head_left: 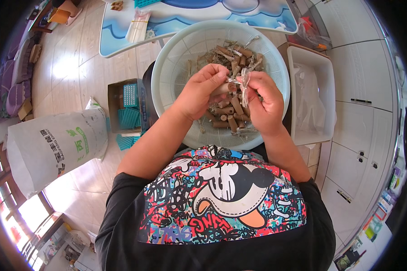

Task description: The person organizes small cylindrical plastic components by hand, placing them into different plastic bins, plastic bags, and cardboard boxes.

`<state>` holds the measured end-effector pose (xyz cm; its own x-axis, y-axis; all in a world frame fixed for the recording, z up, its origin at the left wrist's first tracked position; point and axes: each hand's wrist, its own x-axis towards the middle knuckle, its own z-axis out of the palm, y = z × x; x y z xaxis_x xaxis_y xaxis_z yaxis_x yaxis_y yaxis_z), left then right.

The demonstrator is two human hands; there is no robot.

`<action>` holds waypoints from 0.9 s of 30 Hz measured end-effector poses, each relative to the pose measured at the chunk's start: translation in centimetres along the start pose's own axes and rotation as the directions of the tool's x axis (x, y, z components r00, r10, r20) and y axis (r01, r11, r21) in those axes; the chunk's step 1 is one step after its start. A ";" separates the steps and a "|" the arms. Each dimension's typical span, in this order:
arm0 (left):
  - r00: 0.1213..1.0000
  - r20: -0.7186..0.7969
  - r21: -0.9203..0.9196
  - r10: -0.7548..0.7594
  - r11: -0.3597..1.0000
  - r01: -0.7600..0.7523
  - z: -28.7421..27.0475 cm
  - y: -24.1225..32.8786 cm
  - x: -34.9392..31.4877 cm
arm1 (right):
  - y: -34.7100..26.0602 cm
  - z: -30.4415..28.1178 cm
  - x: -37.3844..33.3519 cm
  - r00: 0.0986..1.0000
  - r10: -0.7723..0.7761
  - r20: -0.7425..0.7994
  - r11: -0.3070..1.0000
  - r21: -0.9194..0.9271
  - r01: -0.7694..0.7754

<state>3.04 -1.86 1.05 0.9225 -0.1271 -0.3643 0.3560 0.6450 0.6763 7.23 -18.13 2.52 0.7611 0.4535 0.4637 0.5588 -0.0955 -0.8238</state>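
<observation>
My left hand [202, 89] is closed round a short brown tapered tube [223, 88], thumb and fingertips near its upper end. Beside it, my right hand [264, 99] pinches a small bundle of thin silvery strands [244, 88], some hanging below the fingers. The strands reach across to my left fingertips; whether they are joined to the tube I cannot tell. Both hands are above a large pale mesh basin [169, 67] on my lap. In it lies a heap of similar brown tubes [233, 123], tangled with more pale strands.
A blue-and-white patterned table [167, 20] stands beyond the basin, with a clear packet of white sticks [138, 27] on it. At left are a cardboard box [114, 97] of teal plastic trays [130, 95] and a large white sack [59, 144]. A white bin [332, 99] with plastic lining stands right, before pale cabinets [362, 77].
</observation>
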 end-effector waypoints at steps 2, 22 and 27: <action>0.999 0.026 0.031 0.025 0.999 -0.025 -0.2 0.2 -0.1 | 0.1 0.0 -0.2 1.000 -0.012 -0.011 1.000 -0.019 0.012; 0.940 0.219 0.191 0.262 0.933 -0.304 -0.2 -0.2 -0.2 | 0.1 -0.5 -0.5 0.915 0.389 -0.108 0.775 0.575 -0.262; 0.961 0.175 0.134 0.216 0.962 -0.240 -0.5 0.0 -0.2 | 1.2 -0.2 0.4 0.830 0.406 -0.383 0.875 0.423 -0.233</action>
<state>2.77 -1.48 0.80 0.9891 -0.1149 -0.0923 0.1407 0.5500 0.8232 8.30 -18.26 1.74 0.9846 -0.0019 0.1750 0.1723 0.1858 -0.9674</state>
